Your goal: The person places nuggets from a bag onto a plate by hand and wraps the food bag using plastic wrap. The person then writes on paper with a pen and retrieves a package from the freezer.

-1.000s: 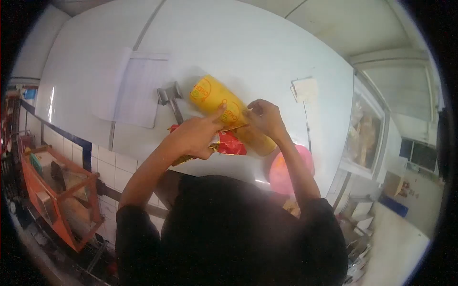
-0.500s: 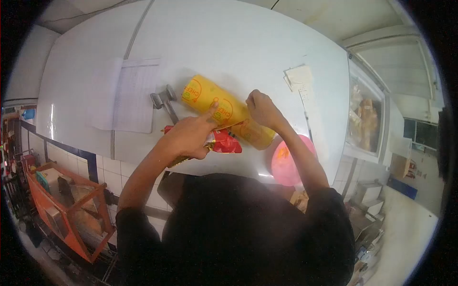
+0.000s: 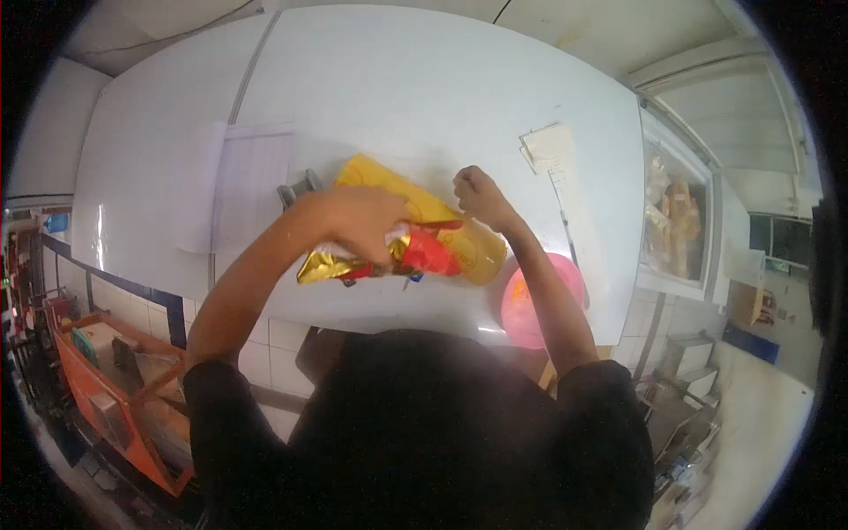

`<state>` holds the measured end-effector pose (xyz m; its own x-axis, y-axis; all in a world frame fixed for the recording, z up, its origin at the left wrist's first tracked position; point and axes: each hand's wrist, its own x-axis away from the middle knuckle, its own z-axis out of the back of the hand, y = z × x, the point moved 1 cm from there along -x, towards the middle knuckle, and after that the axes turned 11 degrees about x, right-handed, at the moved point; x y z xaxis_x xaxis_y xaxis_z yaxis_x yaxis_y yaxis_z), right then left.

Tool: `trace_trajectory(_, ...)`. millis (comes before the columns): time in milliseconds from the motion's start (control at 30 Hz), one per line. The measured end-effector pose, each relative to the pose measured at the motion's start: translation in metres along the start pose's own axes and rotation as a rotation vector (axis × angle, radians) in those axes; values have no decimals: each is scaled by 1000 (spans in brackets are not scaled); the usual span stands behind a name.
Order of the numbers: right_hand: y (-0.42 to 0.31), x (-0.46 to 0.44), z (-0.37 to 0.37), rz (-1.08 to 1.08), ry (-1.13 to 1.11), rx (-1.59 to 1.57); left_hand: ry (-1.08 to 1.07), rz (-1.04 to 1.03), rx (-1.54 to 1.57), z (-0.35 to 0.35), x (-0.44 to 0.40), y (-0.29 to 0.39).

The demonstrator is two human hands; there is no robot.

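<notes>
Both my arms reach over the table (image 3: 424, 88). My left hand (image 3: 367, 221) is curled round a red and gold packet (image 3: 428, 251), its long axis running left to right, gold end leftward. Partly behind it, a yellow roll (image 3: 484, 254) slants from far left to near right. My right hand (image 3: 480, 196) is closed just beyond the roll; whether it pinches anything, I can't tell. The pink container (image 3: 523, 316), rightward, shows an orange patch. Farther out lie papers (image 3: 256, 177); past the table's right edge, a compartment holds bags (image 3: 678, 225)
</notes>
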<state>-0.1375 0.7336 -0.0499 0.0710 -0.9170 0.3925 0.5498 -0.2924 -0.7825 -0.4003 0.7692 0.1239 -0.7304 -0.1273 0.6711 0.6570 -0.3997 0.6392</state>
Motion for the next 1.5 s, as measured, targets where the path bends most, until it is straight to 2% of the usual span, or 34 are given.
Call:
trace_trajectory(33, -6, 1, 4, 1, 8, -3, -1, -1, -8, 10, -5, -3)
trace_trajectory(100, -16, 7, 6, -42, -89, -187, 175, -116, -52, 24, -18, -9)
trace_trajectory(133, -21, 10, 6, -46, -80, -194, 166, -120, -60, 28, -25, -12)
trace_trajectory(200, -30, 15, 7, -6, -37, -82, -13, -33, 53, 34, -37, -11)
trace_trajectory(233, -32, 20, 13, -15, -30, -89, -25, -36, 48, 35, -36, -7)
trace_trajectory(300, -35, 30, 23, 149, -228, 50, -6, 10, 92, 32, -25, -2)
trace_trajectory(333, -31, 33, 24, 139, -220, 39, -22, 7, 86, 26, -27, -9)
trace_trajectory(400, -29, 43, 23, 239, -225, 221, 81, -180, 50, 12, -30, -21)
trace_trajectory(433, -30, 48, 22, 227, -221, 212, 62, -171, 69, 10, -29, -22)
trace_trajectory(500, -38, 62, 20, 280, -2, 610, 88, -200, 76, 4, -27, -24)
trace_trajectory(533, -45, 70, 13, 273, -7, 608, 111, -219, 72, 2, -27, -26)
trace_trajectory(600, -56, 81, 3, 51, 131, 844, 115, -219, 67, 0, -28, -29)
trace_trajectory(633, -54, 81, 1, 51, 128, 846, 106, -211, 67, -1, -28, -30)
trace_trajectory(700, -44, 79, -4, 27, 282, 586, 96, -185, 54, -3, -25, -27)
trace_trajectory(733, -37, 78, -6, 26, 283, 587, 95, -177, 44, -4, -24, -27)
trace_trajectory(800, -25, 75, -4, -59, 304, 181, 111, -206, 20, -8, -23, -30)
trace_trajectory(900, -17, 67, 7, -49, 188, 70, 118, -238, 18, -13, -20, -33)
trace_trajectory(933, -16, 65, 13, -51, 192, 66, 118, -231, 29, -13, -19, -33)
trace_trajectory(1000, -18, 54, 23, 57, 35, 121, 114, -234, -1, -17, -16, -33)
trace_trajectory(1167, -44, 25, 33, 140, -20, 277, 90, -173, -22, -19, -3, -23)
trace_trajectory(1267, -50, 19, 34, 194, -65, 345, 157, -265, -117, -29, 1, -29)
trace_trajectory(1500, -50, 67, 63, 226, -251, 365, 133, -117, -40, -44, 9, -13)
